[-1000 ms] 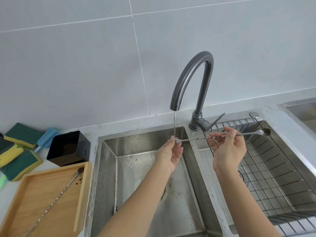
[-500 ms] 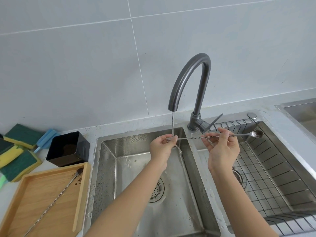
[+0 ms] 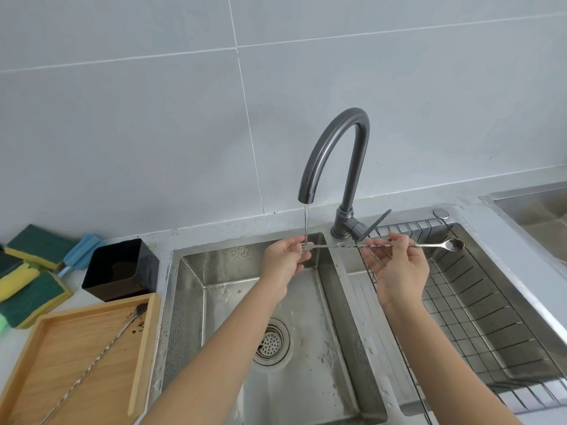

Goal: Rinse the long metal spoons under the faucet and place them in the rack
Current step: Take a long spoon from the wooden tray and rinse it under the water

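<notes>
A long twisted metal spoon (image 3: 346,246) lies level across the sink divider, its forked end under the thin water stream of the grey faucet (image 3: 334,154). Its bowl (image 3: 455,244), dirty with brown grounds, points right over the wire rack (image 3: 478,302). My left hand (image 3: 283,265) pinches the forked end in the stream. My right hand (image 3: 399,268) pinches the shaft near the middle. A second long spoon (image 3: 92,363) with a dirty bowl lies in the wooden tray (image 3: 144,348) at the left.
The steel sink basin (image 3: 190,302) has a drain strainer (image 3: 271,342) below my left arm. A black square cup (image 3: 121,269) stands by the tray. Green and yellow sponges (image 3: 27,280) and a blue brush (image 3: 81,250) lie at the far left.
Both hands with the spoon shifted slightly left, and my left hand turned from an open palm to pinching the forked end under the stream.
</notes>
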